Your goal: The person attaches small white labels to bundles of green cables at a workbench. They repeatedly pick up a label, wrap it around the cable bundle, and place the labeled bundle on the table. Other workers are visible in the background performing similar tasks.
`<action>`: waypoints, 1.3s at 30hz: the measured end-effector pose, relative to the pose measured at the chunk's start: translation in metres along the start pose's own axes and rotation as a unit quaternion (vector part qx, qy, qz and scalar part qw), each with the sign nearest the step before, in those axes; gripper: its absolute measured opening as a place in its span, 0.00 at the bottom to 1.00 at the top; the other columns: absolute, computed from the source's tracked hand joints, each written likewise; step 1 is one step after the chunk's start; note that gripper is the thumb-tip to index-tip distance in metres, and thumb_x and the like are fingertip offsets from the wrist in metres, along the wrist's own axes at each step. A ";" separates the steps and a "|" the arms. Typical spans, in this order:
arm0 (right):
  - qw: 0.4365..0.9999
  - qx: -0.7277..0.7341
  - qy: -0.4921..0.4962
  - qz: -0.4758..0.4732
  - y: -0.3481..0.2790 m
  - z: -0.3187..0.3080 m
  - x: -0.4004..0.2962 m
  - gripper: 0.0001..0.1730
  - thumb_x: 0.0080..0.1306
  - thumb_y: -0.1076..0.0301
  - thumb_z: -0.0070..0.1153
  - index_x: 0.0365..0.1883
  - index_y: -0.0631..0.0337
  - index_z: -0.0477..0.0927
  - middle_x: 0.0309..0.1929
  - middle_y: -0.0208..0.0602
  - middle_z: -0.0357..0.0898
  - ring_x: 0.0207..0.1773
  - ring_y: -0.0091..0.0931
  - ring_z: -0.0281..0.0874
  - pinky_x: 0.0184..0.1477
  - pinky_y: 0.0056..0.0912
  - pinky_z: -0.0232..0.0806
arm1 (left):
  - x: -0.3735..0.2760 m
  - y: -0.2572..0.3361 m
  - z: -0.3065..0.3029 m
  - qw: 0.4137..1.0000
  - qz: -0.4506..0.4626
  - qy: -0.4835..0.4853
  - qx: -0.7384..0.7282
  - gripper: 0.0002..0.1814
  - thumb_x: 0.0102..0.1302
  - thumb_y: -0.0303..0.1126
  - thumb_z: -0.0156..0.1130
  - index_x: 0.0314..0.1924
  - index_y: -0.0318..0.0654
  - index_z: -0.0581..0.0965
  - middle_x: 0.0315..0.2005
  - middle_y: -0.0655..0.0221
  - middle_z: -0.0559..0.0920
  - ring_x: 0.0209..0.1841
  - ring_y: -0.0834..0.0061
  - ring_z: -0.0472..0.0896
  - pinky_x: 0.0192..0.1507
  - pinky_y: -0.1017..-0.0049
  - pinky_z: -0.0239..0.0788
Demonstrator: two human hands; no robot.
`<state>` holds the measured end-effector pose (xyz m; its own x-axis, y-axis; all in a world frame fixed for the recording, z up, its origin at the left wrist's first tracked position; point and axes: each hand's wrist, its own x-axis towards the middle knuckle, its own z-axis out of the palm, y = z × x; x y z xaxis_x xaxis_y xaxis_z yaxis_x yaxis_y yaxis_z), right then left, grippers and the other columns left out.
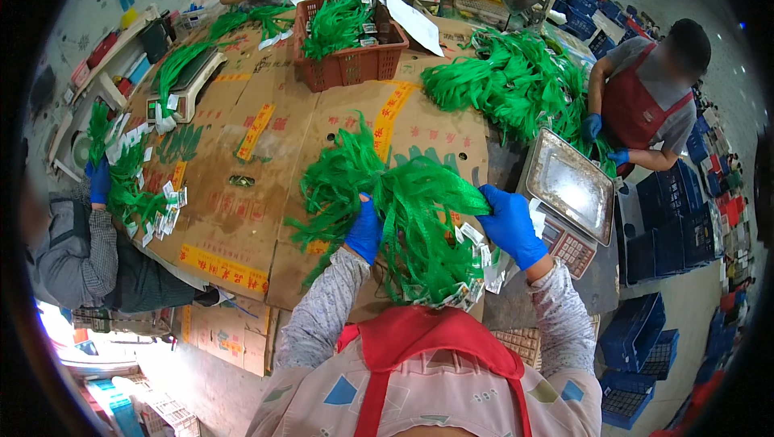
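Note:
A bundle of green mesh net bags [411, 195], gathered at its middle, lies spread before me on the cardboard-covered table. My left hand [364, 231], in a blue glove, grips the bundle near its gathered part; strands hide some fingers. To the right, my right hand [513, 225], also gloved in blue, pinches the pulled-out ends of several green strands. A thin grey metal piece [476, 177] shows just above these fingers; whether I hold it is unclear. White printed tags [474, 249] hang from the bags' near ends, close to my red apron [441, 334].
A weighing scale with a metal tray [571, 186] stands at the right. Behind are a brown plastic crate [354, 68] of net bags and a large green pile [514, 80]. Co-workers stand right, left and at the back. Another scale [187, 83] sits far left.

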<state>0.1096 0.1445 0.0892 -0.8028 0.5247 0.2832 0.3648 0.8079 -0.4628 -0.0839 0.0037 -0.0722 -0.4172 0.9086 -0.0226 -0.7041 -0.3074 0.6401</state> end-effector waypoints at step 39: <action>0.974 -0.173 -0.098 -0.110 -0.015 0.049 -0.016 0.07 0.55 0.62 0.53 0.30 0.52 0.77 0.23 0.38 0.78 0.24 0.38 0.77 0.25 0.38 0.67 | 0.006 0.066 0.043 0.975 0.121 0.166 -0.089 0.07 0.60 0.34 0.56 0.34 0.38 0.74 0.26 0.69 0.76 0.33 0.73 0.74 0.41 0.70 0.68</action>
<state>0.0941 0.1107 0.0505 -0.9417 0.2950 0.1616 0.2839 0.9548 -0.0886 -0.1075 0.0008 0.0030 -0.7254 0.6709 -0.1541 -0.6385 -0.5720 0.5149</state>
